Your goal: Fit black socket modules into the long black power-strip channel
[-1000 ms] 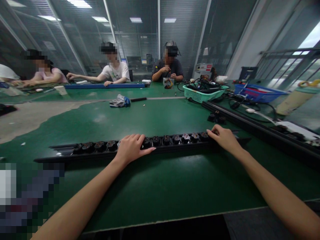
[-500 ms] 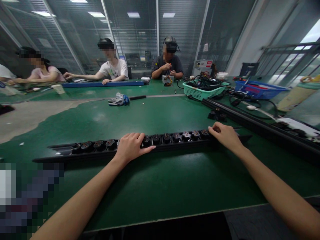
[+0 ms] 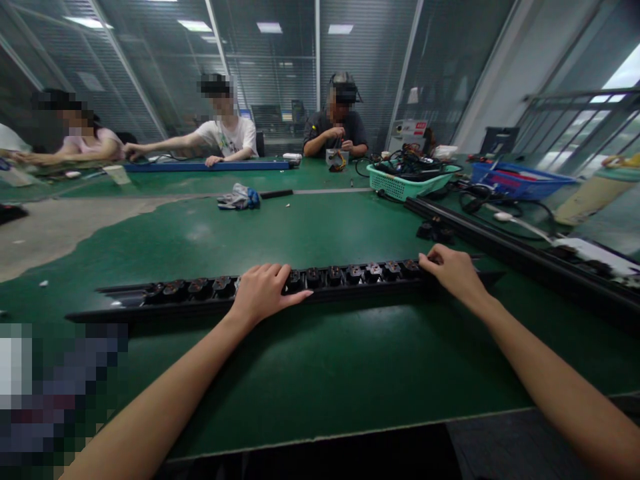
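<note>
A long black channel (image 3: 165, 311) lies across the green table in front of me, with a row of black socket modules (image 3: 334, 275) sitting in it. My left hand (image 3: 263, 288) grips the channel left of its middle, fingers over the far side and thumb along the near edge. Part of the row is hidden under that hand. Toward the right end, my right hand (image 3: 447, 269) is closed in a pinch at a socket module (image 3: 411, 267). Its fingertips are largely hidden behind the thumb and knuckles.
Loose black modules (image 3: 436, 231) lie beyond my right hand, beside another long black channel (image 3: 480, 233). A green basket of cables (image 3: 407, 181), a blue basket (image 3: 525, 183) and gloves (image 3: 240, 197) stand farther back. Several people (image 3: 227, 137) sit across the table.
Both my hands and the channel hold the same place. Across the table, the person in the white shirt has stretched an arm slightly farther left.
</note>
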Demonstrator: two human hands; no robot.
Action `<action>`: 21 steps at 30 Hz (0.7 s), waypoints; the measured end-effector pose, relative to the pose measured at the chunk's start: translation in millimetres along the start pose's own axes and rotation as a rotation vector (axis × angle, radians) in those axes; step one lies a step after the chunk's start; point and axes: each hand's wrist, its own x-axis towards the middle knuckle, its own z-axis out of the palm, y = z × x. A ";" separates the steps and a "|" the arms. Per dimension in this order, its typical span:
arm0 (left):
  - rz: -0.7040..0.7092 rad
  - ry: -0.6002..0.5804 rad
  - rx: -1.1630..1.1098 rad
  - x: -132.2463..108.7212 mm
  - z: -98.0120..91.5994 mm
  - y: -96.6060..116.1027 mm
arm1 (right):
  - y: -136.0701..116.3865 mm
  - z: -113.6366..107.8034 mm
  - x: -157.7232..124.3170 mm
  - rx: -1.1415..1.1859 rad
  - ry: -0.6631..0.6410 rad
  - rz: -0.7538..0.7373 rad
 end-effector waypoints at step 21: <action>0.010 0.000 -0.013 0.1 0.5 -1.1 | 19.2 -5.6 5.2 -0.143 -0.094 0.092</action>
